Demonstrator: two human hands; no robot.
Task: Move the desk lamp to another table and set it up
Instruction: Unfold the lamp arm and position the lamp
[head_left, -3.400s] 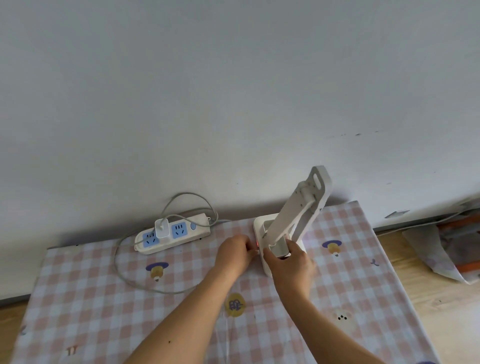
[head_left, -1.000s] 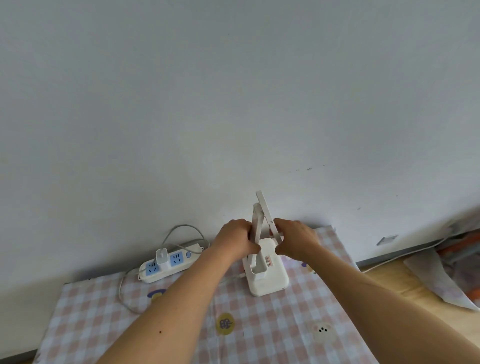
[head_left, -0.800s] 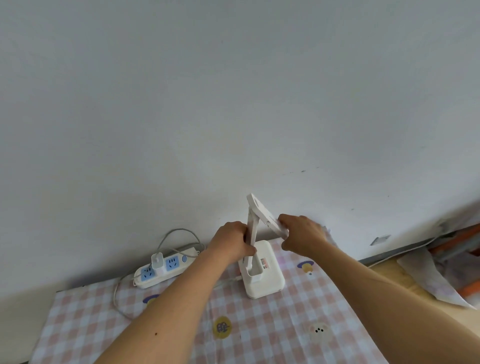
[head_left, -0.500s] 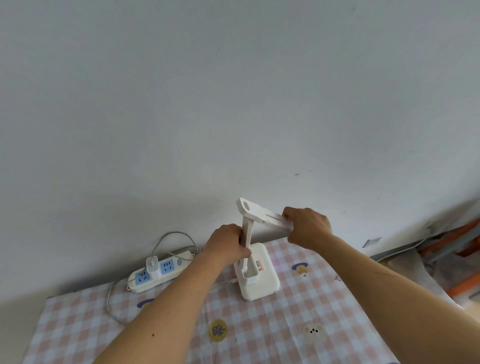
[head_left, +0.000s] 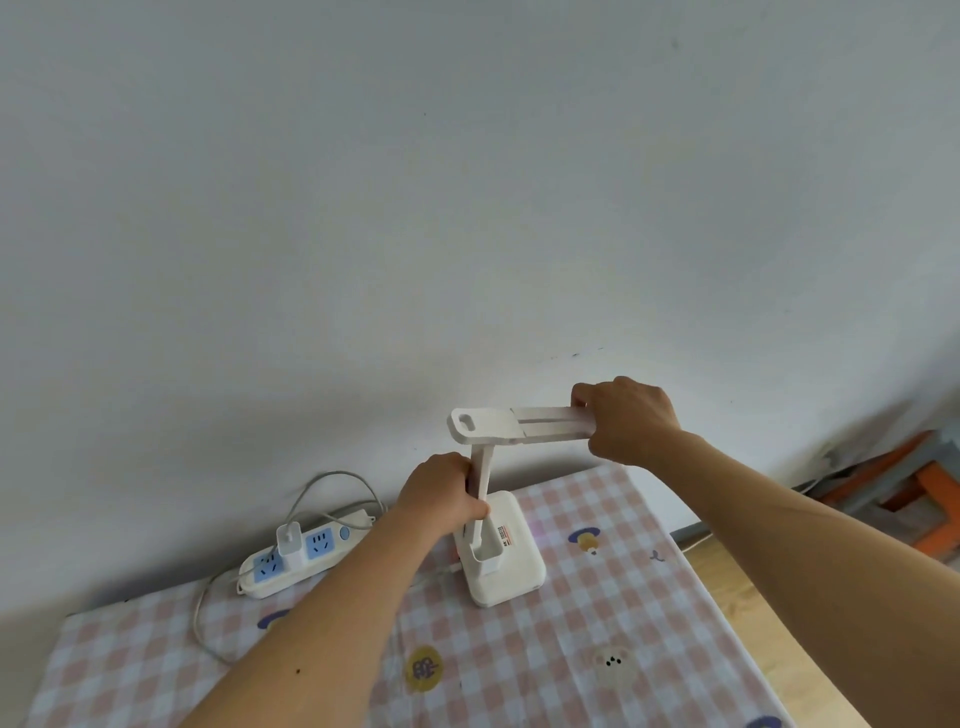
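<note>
Left hand (head_left: 441, 493) gripping desk lamp (head_left: 496, 519) upright post, right hand (head_left: 626, 418) clasping lamp head's free end, head lying level rightward.

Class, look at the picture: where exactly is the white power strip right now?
In the head view, the power strip lies at the back left of the checked tablecloth, against the wall, left of the lamp base.

Checked table (head_left: 613, 623) bears lamp (head_left: 501, 551), power strip (head_left: 306, 553).
</note>
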